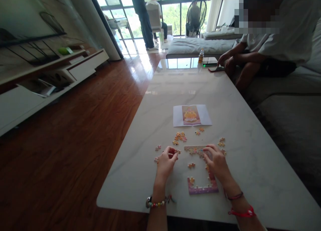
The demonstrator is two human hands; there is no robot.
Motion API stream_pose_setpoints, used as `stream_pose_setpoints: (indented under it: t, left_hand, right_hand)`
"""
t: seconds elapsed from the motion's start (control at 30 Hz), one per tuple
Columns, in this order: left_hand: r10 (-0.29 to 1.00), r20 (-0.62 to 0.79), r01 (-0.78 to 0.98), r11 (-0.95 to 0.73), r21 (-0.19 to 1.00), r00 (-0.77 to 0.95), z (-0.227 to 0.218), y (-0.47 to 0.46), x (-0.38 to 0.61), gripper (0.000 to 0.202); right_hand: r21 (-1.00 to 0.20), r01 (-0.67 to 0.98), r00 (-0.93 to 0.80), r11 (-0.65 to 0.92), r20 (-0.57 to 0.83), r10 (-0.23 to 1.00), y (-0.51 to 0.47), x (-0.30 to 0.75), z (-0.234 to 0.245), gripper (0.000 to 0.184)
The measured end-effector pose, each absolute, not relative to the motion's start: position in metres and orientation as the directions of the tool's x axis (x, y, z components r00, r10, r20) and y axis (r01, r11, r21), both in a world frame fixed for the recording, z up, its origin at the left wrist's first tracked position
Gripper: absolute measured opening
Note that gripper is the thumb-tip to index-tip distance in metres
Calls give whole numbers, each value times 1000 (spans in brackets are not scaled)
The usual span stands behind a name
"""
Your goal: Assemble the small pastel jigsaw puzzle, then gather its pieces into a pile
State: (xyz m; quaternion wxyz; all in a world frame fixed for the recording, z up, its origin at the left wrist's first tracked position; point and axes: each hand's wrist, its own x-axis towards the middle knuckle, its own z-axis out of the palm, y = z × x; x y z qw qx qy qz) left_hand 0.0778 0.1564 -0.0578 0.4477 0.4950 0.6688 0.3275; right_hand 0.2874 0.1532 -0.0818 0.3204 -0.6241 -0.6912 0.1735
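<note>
My left hand (166, 163) pinches a small jigsaw piece (178, 151) between its fingertips, above the white marble table (155, 194). My right hand (217, 162) rests on the top strip of a partly built jigsaw border (202, 190), and its fingers hide some of the pieces there. Loose pastel pieces (179, 138) lie in a small heap between my hands and a printed picture of a yellow chick (192, 115). A few more pieces (191, 165) lie inside the border.
The table's near edge runs just below my wrists, with a wooden floor (75, 130) to the left. At the far end stand a drink bottle (201, 56) and a phone (216, 69), close to a seated person's hand (223, 60). A sofa (283, 90) runs along the right.
</note>
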Motion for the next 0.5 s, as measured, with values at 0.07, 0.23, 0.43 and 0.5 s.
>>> stream_pose_setpoints:
  t: [0.07,0.23,0.43,0.5]
  left_hand:
    - [959,-264,378,284,881,-105,-57,156,78,16]
    - [963,-245,408,269,873,-113,-56,157,77,17]
    - [967,-234,425,255,869,-102,-59,157,75,18]
    - [967,-232,423,253,870,-102,-59,157,75,18]
  right_hand:
    - [-642,750,-16,163,228,973,153,287,-81,16]
    - [-644,747,-20,167,229,973,152,287,-81,16]
    - [-643,748,-25,163,219,976,152,287,-81,15]
    - [-644,748,-27,162,215,976,152,287,-80,15]
